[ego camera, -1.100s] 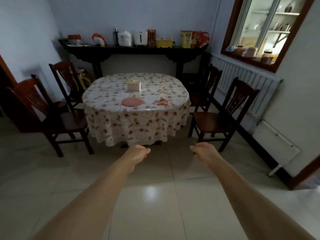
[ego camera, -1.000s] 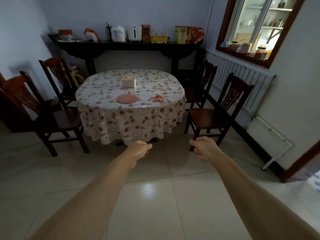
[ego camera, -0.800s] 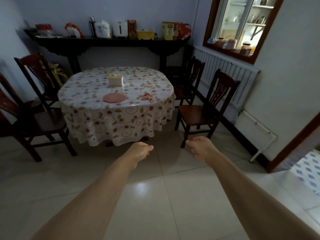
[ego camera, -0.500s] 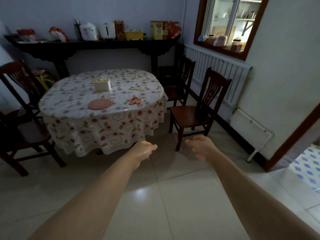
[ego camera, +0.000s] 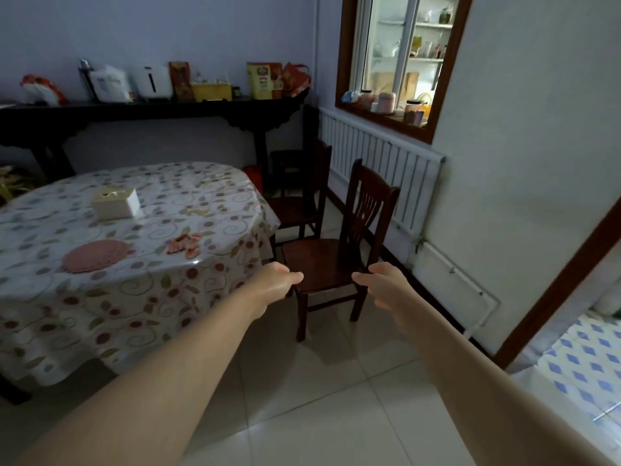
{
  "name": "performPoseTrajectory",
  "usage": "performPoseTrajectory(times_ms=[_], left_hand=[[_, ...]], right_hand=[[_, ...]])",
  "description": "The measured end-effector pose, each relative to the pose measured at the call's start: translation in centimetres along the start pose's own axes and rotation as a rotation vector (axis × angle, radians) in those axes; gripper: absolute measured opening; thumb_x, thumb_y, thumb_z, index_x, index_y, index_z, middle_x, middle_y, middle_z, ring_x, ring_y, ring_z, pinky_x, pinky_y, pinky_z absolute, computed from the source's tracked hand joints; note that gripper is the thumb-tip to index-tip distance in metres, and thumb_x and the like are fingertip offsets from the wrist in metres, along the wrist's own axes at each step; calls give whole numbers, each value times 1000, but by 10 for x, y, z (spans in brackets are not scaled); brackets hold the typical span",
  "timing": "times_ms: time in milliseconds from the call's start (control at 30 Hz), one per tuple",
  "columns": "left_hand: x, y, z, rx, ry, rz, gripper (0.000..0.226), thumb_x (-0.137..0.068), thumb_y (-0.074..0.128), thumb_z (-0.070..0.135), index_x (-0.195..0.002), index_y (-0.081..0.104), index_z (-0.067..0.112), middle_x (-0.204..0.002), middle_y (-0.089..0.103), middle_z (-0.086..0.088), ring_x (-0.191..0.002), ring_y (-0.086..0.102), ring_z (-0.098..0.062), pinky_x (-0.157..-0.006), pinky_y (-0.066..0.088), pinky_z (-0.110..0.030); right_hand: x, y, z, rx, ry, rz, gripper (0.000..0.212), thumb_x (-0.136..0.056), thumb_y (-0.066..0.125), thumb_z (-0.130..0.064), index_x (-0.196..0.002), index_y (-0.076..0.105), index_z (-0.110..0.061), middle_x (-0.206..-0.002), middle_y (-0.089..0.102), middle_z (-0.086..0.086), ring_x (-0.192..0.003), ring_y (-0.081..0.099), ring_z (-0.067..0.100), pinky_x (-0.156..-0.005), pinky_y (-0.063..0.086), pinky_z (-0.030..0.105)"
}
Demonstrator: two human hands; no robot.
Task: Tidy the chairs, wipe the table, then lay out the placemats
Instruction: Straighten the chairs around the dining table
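- Both hands are out in front and empty. The left hand [ego camera: 275, 280] is loosely curled, fingers half closed on nothing, right by the near front corner of the nearer chair [ego camera: 331, 260]. The right hand [ego camera: 383, 284] is partly open with the fingers spread a bit, just at the seat's near side edge. Can't tell if either is actually touching wood yet.
- So the step looks like the chair tidying, starting with this one. It stands just beside the table [ego camera: 188, 280], on its window side, pulled out with the seat clear of the tablecloth.
- To do it well, the person would want a grip on both sides of the seat, or one hand up on the backrest, then lift a little instead of dragging on the tile, and watch that hanging cloth so it doesn't get snagged or pushed under.
- Orientation: the chair's seat faces the table, backrest on the far side toward the radiator [ego camera: 379, 163]. Tallest line is upright, through the backrest. It looks slightly angled to the table edge, so it probably needs a small twist as it slides in.
- A second chair [ego camera: 302, 196] sits behind it, further along the table, also not tucked.
- The round placemats [ego camera: 95, 255] and a crumpled cloth [ego camera: 184, 242] are on the table, near its front edge, untouched.
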State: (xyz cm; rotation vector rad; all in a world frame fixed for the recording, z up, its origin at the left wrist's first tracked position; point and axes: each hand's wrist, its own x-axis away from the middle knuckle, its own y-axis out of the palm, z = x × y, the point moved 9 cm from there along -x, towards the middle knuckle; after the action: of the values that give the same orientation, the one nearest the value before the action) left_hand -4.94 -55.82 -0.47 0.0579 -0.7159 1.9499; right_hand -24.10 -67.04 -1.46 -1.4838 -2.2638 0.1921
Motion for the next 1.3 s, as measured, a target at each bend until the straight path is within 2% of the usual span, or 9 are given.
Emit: performPoseTrajectory(times_ms=[267,333,400,633,767,833,1067,1167,1300], left_hand=[[-170,44,99,27,81,-64,35,-94,49,33,-124,49,14,-101,53,0,-103,54,-18,-85,32,-29],[-205,50,119,27,87,-82,12,-94,48,32,-91,55,22,-87,52,2,-83,54,-12,-70,36,-23],[-246,60,143,35,79,-82,20,-94,49,32,-75,45,26,-77,48,5,-69,49,-8,-55,31,-23],[-383,123,222,-12,72,-103,26,-94,49,31,-70,40,25,-74,46,4,-65,47,-8,-51,30,-23],[-458,165,255,-28,29,-111,14,-94,49,34,-90,46,21,-80,49,4,-71,49,-8,-55,32,-25],[-495,186,268,-31,13,-81,18,-94,49,34,-81,44,23,-81,48,3,-74,49,-11,-57,34,-24],[-598,256,288,66,-151,32,19,-91,55,26,-79,52,11,-71,49,0,-67,50,-14,-63,41,-29],[-630,268,293,59,-173,70,25,-89,58,24,-72,45,12,-61,44,1,-54,46,-12,-51,36,-24],[-671,261,288,47,-217,175,30,-86,63,26,-63,48,15,-58,51,5,-50,48,-5,-41,32,-16]], right_hand=[[-172,-68,-42,120,-60,64,69,-83,67,-39,-139,37,-12,-140,43,5,-120,48,23,-93,45,35],[-205,-79,-50,113,-43,61,68,-83,68,-39,-138,39,-12,-137,46,5,-113,50,21,-88,46,34],[-244,-94,-54,115,-23,64,64,-82,68,-38,-135,42,-12,-132,50,6,-108,52,20,-84,45,32],[-376,-166,-70,109,-41,113,51,-84,68,-32,-124,47,-8,-135,48,9,-118,50,24,-99,42,36],[-460,-200,-67,63,-42,37,45,-85,67,-30,-121,47,-12,-115,53,-2,-103,53,16,-87,42,29],[-507,-217,-66,61,-61,8,37,-84,68,-30,-112,48,-15,-98,51,-11,-88,53,7,-79,44,26],[-660,-242,-58,168,-43,-207,75,-83,69,-38,-141,33,-8,-146,38,11,-129,42,27,-94,37,29],[-706,-239,-55,190,-31,-282,70,-85,66,-38,-141,35,-11,-146,38,8,-128,42,25,-97,39,32],[-760,-219,-62,235,-72,-376,47,-93,55,-18,-138,41,-17,-137,47,5,-97,46,11,-71,39,14]])
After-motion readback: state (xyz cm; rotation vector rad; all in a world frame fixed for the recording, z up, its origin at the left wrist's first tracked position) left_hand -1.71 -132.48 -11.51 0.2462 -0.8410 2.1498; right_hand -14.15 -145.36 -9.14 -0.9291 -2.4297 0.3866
